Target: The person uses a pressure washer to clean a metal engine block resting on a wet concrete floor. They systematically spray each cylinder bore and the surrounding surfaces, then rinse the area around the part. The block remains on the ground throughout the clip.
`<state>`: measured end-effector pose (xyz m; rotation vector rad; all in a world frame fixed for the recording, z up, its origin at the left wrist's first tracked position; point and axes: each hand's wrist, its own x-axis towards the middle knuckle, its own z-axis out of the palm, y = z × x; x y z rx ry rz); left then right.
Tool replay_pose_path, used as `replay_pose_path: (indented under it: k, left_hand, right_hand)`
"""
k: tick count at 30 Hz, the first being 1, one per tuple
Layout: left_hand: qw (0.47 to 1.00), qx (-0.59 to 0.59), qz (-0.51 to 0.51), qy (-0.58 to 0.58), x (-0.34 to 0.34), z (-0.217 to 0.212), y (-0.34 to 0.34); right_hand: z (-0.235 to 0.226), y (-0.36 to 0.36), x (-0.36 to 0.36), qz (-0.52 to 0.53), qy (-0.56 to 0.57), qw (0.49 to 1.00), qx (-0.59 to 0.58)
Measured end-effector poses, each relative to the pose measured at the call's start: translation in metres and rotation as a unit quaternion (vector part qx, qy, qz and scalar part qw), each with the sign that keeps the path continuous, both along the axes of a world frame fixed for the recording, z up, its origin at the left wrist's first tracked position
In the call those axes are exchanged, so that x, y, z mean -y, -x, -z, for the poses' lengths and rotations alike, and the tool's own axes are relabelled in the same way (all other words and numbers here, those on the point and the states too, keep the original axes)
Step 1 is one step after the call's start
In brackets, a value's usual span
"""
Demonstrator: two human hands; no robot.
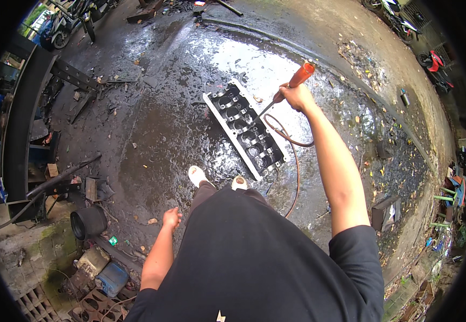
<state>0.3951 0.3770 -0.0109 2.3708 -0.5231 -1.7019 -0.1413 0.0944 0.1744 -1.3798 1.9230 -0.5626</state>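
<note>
Down on the wet ground [160,145], an engine cylinder head [239,125] is lying at a slant, its open bays facing up, just ahead of the person's pale shoes [196,175]. Over it, a thin metal wand is pointing in from an orange-ended spray tool [301,75], and the right hand [297,97] is wrapping firmly around that tool! A brown hose [298,180] is looping beside the part. Out left, the left hand [172,218] is hanging away, fingers bending inward; how tightly, I can't tell from here. Farther left, a black bucket [89,222] is sitting near a blue container [113,278].
</note>
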Motion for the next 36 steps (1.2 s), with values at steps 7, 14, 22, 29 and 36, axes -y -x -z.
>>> replay_pose_path:
  k: [7, 14, 22, 29, 36]
  left_hand:
    - [1.0, -0.009, -0.016, -0.003, -0.01, 0.003, 0.0]
    - [0.999, -0.006, -0.04, -0.004, -0.03, 0.001, -0.009]
    - [1.0, 0.005, 0.015, -0.003, -0.005, 0.004, -0.008]
    - [0.963, 0.029, 0.202, 0.174, 0.084, -0.012, 0.064]
    - [0.85, -0.195, 0.441, 0.21, 0.19, -0.027, 0.191]
  right_hand:
    - [-0.004, -0.038, -0.058, -0.053, 0.022, 0.995, -0.087]
    - [0.006, -0.081, -0.185, 0.012, 0.118, 0.993, 0.022]
    - [0.01, -0.097, -0.231, 0.062, 0.09, 0.994, 0.01]
    - [0.0, -0.124, -0.237, 0.089, 0.094, 0.992, 0.005]
    - [-0.03, -0.169, -0.218, 0.189, 0.025, 0.982, 0.007]
